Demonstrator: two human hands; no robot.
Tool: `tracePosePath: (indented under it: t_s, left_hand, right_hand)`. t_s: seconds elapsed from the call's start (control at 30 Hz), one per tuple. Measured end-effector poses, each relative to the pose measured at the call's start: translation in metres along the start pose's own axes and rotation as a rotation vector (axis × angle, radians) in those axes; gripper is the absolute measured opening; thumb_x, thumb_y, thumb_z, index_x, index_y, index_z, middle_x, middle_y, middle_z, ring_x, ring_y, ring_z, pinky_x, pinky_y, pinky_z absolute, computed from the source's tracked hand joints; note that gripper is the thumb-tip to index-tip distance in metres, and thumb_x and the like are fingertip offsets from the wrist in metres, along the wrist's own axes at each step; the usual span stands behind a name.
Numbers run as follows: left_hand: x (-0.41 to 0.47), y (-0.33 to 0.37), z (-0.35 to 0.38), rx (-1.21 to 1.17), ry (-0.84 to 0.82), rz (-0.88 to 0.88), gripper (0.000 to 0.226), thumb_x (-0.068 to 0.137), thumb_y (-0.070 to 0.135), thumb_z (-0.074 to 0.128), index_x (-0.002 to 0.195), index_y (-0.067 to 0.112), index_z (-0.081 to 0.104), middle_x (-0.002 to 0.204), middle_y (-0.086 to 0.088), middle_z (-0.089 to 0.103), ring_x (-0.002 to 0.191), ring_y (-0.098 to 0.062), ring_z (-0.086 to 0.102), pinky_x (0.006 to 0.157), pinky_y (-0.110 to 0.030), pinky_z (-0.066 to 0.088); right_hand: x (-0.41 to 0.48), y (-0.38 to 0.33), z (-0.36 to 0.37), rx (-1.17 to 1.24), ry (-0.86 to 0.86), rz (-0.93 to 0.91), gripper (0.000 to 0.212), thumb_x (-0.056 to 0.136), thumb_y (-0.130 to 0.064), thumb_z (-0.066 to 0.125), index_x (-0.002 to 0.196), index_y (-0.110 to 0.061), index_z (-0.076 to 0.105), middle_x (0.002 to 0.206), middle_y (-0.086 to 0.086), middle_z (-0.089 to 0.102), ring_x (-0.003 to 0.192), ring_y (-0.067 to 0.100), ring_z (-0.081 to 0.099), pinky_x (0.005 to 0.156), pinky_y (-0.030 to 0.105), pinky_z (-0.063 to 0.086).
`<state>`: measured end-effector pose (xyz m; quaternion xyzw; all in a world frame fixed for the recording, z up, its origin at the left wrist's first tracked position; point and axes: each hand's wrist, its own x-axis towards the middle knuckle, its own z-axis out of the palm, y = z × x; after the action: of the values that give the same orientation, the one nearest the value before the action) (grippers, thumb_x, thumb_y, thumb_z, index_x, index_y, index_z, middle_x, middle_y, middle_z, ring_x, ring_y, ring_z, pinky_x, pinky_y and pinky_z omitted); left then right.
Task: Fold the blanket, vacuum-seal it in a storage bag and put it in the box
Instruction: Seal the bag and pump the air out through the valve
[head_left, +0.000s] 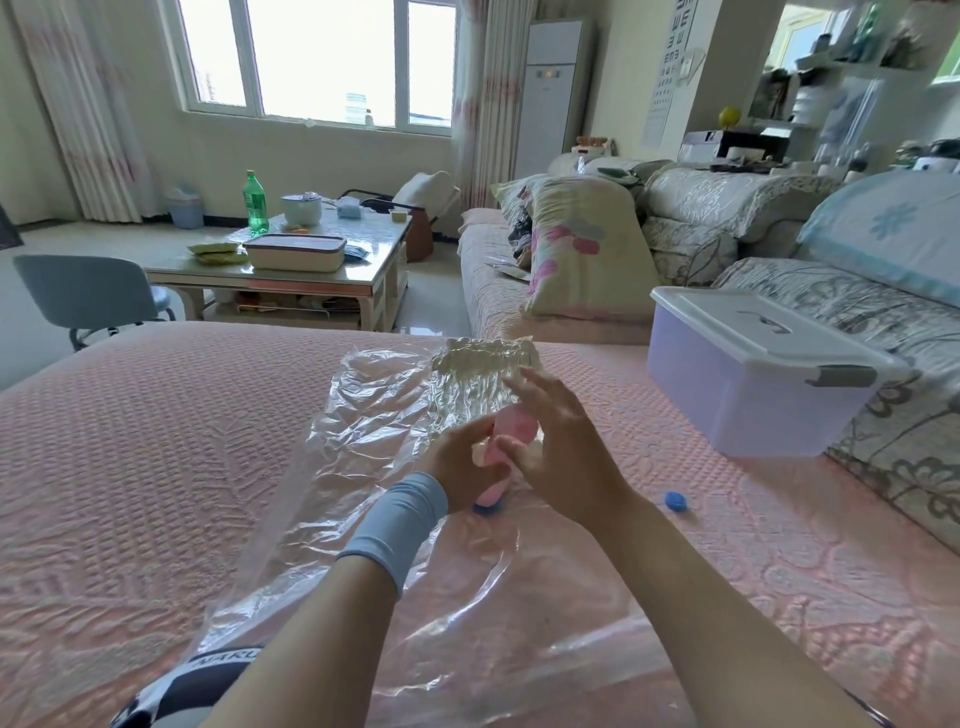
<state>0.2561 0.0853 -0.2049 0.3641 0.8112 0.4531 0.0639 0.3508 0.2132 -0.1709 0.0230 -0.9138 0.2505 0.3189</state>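
Found most of the pink cylindrical plastic pump (515, 422) covered by the gripping left hand (461, 470) and the right hand (563, 457). Saw only a sliver of the round blue valve (485, 510) under its base. Could not read the white eye chart (675, 52) at 1 o'clock, cut by the top edge. Noted blurred shelf clutter (841, 78) at 2 o'clock. Lost the near end of the clear crinkled plastic storage bag (363, 441) at 6 o'clock, past the bottom edge.

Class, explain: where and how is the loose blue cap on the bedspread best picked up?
Pinch the blue cap across its sides, coming straight down from above: it is small, rounded, and lies low on the pink bedspread. The open right hand is nearer.
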Motion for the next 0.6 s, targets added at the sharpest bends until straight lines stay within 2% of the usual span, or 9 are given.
tracePosePath:
  t_s: [0.07, 0.1, 0.23, 0.3, 0.37, 0.43, 0.5, 0.57, 0.6]
  left_hand:
    - [0.001, 0.002, -0.003, -0.041, -0.029, 0.024, 0.027, 0.082, 0.006, 0.069, 0.104, 0.019, 0.062, 0.100, 0.003, 0.069, 0.094, -0.017, 0.062, 0.079, -0.018, 0.046]
    - [0.001, 0.003, -0.003, -0.070, -0.027, 0.029, 0.026, 0.081, 0.003, 0.070, 0.102, 0.015, 0.064, 0.096, 0.001, 0.070, 0.088, -0.016, 0.062, 0.075, -0.014, 0.047]
    - [0.003, -0.001, -0.003, -0.127, 0.024, 0.005, 0.025, 0.071, 0.002, 0.078, 0.094, 0.010, 0.071, 0.080, 0.003, 0.070, 0.070, -0.008, 0.057, 0.060, -0.007, 0.046]
    - [0.005, -0.005, -0.004, -0.111, 0.089, -0.015, 0.034, 0.063, 0.013, 0.085, 0.091, 0.024, 0.070, 0.078, 0.015, 0.070, 0.068, 0.007, 0.060, 0.060, -0.004, 0.043]
    - [0.006, -0.007, -0.002, -0.043, 0.160, -0.008, 0.044, 0.054, 0.025, 0.090, 0.089, 0.029, 0.062, 0.079, 0.020, 0.067, 0.072, 0.011, 0.060, 0.060, -0.003, 0.042]
    - [0.006, -0.008, 0.001, -0.003, 0.206, -0.009, 0.054, 0.050, 0.037, 0.090, 0.091, 0.025, 0.057, 0.085, 0.015, 0.066, 0.077, 0.004, 0.061, 0.063, -0.010, 0.046]
    - [0.006, -0.007, 0.003, -0.008, 0.211, -0.018, 0.058, 0.050, 0.042, 0.086, 0.095, 0.025, 0.055, 0.091, 0.009, 0.065, 0.081, -0.008, 0.062, 0.067, -0.023, 0.052]
    - [0.007, -0.008, 0.002, -0.048, 0.144, -0.007, 0.059, 0.052, 0.036, 0.086, 0.102, 0.032, 0.055, 0.095, 0.010, 0.065, 0.085, -0.009, 0.062, 0.072, -0.023, 0.053]
    - [0.007, -0.009, 0.001, -0.084, 0.087, -0.004, 0.063, 0.054, 0.030, 0.087, 0.108, 0.036, 0.055, 0.099, 0.013, 0.065, 0.089, -0.007, 0.062, 0.075, -0.021, 0.052]
  right_hand:
    - [-0.005, 0.007, 0.004, 0.086, 0.003, 0.130, 0.087, 0.074, -0.024, 0.088, 0.147, -0.021, 0.041, 0.138, 0.002, 0.049, 0.122, 0.014, 0.052, 0.100, 0.026, 0.045]
    - [-0.006, 0.009, 0.007, 0.151, 0.015, 0.213, 0.088, 0.070, -0.028, 0.091, 0.143, -0.023, 0.041, 0.133, 0.000, 0.051, 0.113, 0.012, 0.056, 0.092, 0.022, 0.047]
    - [-0.004, 0.016, 0.014, 0.316, 0.041, 0.349, 0.055, 0.066, -0.028, 0.093, 0.107, -0.028, 0.057, 0.101, -0.011, 0.067, 0.086, 0.000, 0.062, 0.071, 0.014, 0.048]
    - [-0.001, 0.018, 0.013, 0.384, 0.004, 0.346, 0.046, 0.068, -0.023, 0.092, 0.104, -0.026, 0.063, 0.098, -0.012, 0.070, 0.087, -0.001, 0.063, 0.072, 0.015, 0.049]
    - [0.002, 0.020, 0.010, 0.425, -0.066, 0.324, 0.046, 0.074, -0.015, 0.088, 0.115, -0.019, 0.067, 0.105, -0.011, 0.071, 0.094, 0.001, 0.065, 0.083, 0.022, 0.051]
    - [0.003, 0.020, 0.008, 0.448, -0.108, 0.296, 0.050, 0.078, -0.009, 0.083, 0.125, -0.017, 0.066, 0.110, -0.011, 0.071, 0.101, 0.001, 0.065, 0.092, 0.026, 0.052]
    - [0.002, 0.018, 0.010, 0.471, -0.109, 0.272, 0.054, 0.077, -0.011, 0.085, 0.127, -0.016, 0.065, 0.110, -0.013, 0.070, 0.103, 0.001, 0.065, 0.090, 0.018, 0.051]
    - [0.001, 0.019, 0.016, 0.471, -0.089, 0.277, 0.056, 0.071, -0.016, 0.090, 0.121, -0.018, 0.067, 0.109, -0.014, 0.068, 0.102, 0.000, 0.063, 0.087, 0.014, 0.049]
    - [0.002, 0.019, 0.018, 0.460, -0.070, 0.291, 0.055, 0.068, -0.018, 0.092, 0.118, -0.019, 0.069, 0.109, -0.011, 0.066, 0.101, 0.002, 0.063, 0.089, 0.019, 0.050]
